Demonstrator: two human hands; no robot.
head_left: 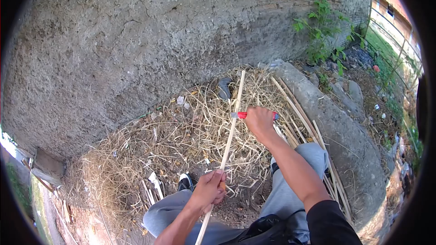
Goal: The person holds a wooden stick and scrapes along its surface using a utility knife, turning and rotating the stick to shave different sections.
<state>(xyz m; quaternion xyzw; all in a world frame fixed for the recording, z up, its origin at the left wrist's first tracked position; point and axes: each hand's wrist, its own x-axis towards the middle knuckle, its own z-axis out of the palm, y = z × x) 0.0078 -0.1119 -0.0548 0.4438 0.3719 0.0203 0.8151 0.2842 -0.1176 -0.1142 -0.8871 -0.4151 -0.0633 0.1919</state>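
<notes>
A long pale strip, apparently split bamboo (232, 134), slants from my lap up toward the wall. My left hand (208, 191) is closed around its lower part, and something small and orange (222, 184) shows at the fingers. My right hand (260, 121) grips a red box cutter (242, 115), whose blade end meets the upper part of the strip. The cutter's red tail sticks out on the other side of the fist. Beneath both hands lies a heap of curled shavings (200, 127).
More strips (295, 104) lean along a long stone block (334, 127) at right. A rough wall (150, 31) rises in front, with a green plant (322, 22) at its base. A dark grey object (224, 88) rests on the shavings. My shoe (185, 182) stands at lower left.
</notes>
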